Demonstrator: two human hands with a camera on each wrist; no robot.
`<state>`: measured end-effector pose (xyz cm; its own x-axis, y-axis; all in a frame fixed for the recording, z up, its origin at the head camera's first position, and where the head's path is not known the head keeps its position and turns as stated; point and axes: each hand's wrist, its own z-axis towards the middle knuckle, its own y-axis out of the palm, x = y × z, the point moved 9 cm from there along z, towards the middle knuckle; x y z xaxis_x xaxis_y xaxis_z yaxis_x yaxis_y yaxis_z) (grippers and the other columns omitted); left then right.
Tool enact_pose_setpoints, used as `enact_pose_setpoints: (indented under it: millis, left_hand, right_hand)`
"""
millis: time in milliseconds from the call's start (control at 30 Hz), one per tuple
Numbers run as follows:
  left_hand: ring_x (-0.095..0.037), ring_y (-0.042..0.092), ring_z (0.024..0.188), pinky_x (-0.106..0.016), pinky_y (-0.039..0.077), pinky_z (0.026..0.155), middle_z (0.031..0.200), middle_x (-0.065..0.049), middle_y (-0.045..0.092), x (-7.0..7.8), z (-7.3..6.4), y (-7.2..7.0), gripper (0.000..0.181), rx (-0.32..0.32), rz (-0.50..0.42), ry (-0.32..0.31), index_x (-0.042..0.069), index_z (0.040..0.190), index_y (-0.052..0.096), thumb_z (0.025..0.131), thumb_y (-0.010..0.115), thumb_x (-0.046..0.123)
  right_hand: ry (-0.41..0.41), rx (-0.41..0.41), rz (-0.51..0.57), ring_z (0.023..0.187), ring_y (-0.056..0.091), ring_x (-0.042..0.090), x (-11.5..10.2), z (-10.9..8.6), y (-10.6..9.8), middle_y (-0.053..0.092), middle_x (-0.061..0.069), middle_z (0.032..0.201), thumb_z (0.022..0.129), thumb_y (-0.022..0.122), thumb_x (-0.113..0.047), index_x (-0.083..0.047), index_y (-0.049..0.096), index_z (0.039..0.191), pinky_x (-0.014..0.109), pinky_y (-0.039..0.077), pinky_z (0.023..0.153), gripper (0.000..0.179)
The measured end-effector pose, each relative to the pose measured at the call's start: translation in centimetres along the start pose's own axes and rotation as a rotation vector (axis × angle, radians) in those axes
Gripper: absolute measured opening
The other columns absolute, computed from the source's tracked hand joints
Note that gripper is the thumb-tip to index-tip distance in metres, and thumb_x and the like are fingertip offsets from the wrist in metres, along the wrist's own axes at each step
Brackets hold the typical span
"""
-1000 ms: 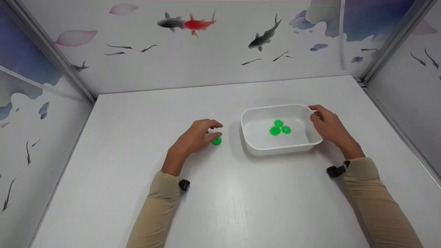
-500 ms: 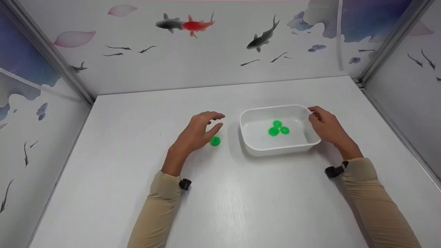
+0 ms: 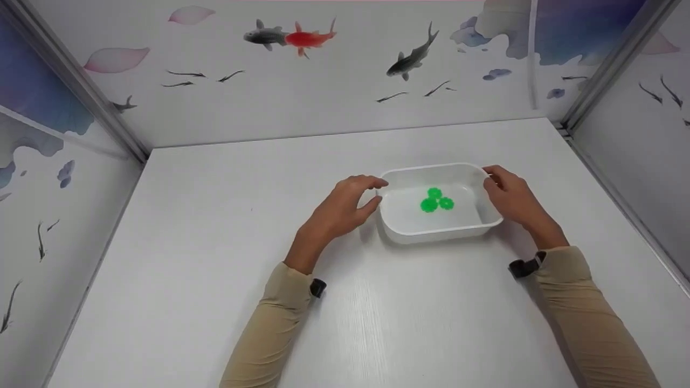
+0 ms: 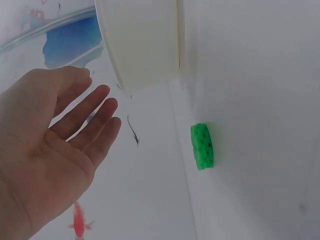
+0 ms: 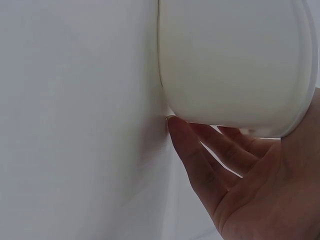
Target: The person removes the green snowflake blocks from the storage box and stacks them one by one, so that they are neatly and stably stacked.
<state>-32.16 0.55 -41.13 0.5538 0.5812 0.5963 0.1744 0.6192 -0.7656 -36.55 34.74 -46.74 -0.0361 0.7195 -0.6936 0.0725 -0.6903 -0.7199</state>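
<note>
A white rectangular tub [image 3: 415, 236] stands on the table at right of centre in the head view. On its floor lie 3 small green scalloped discs [image 3: 429, 205], close together. My right hand [image 3: 515, 199] holds the tub's right end, fingers [image 5: 197, 157] against the outer end wall and thumb at the rim. At the left rim hovers my left hand [image 3: 345, 207], holding nothing, fingers loosely bent; whether the fingertips touch the rim cannot be told. Another green disc with a knobbly edge [image 4: 202, 146] sits on the table near that hand; the head view hides it behind the hand.
The white table [image 3: 188, 242] is bounded by a back wall [image 3: 345, 108] and side panels printed with fish and petals. A black wrist device [image 3: 318, 288] is on the left wrist, another [image 3: 523, 268] on the right.
My left hand has come away from the green disc and moved right to the tub's left rim. The disc, visible beside the thumb earlier, is now covered. The right hand and tub stay put.
</note>
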Motion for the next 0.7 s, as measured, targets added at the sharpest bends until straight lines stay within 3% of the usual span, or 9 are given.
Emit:
enact_pose_setpoints:
  millis: [133, 500, 700]
  left_hand:
    - [-0.02, 0.062, 0.142, -0.036, 0.049, 0.122, 0.145, -0.003, 0.071, 1.1, 0.8, 1.3, 0.035, -0.017, 0.025, 0.029, 0.012, 0.144, 0.068, 0.11, 0.065, 0.018]
    - [-0.018, 0.06, 0.144, -0.03, 0.048, 0.121, 0.147, -0.001, 0.069, 3.3, 2.5, 4.5, 0.037, -0.065, 0.102, 0.072, 0.014, 0.146, 0.065, 0.11, 0.064, 0.019]
    - [-0.021, 0.066, 0.134, -0.029, 0.054, 0.113, 0.145, -0.006, 0.07, 4.3, 3.8, 5.9, 0.038, -0.103, 0.063, 0.086, 0.011, 0.146, 0.065, 0.108, 0.067, 0.015]
  right_hand:
    - [0.006, -0.002, -0.003, 0.13, 0.06, 0.041, -0.1, 0.0, 0.0, 0.061, 0.027, 0.147, 0.116, 0.036, -0.038, -0.008, 0.049, 0.159, 0.057, 0.05, 0.106, 0.054]
    - [0.024, -0.015, -0.021, 0.119, 0.058, 0.036, -0.2, -0.1, 0.2, 0.062, 0.026, 0.142, 0.116, 0.036, -0.034, -0.006, 0.048, 0.158, 0.049, 0.05, 0.099, 0.053]
    - [0.034, -0.026, -0.005, 0.124, 0.057, 0.038, -0.3, 0.0, 0.1, 0.06, 0.027, 0.146, 0.115, 0.037, -0.035, -0.006, 0.045, 0.16, 0.054, 0.049, 0.104, 0.054]
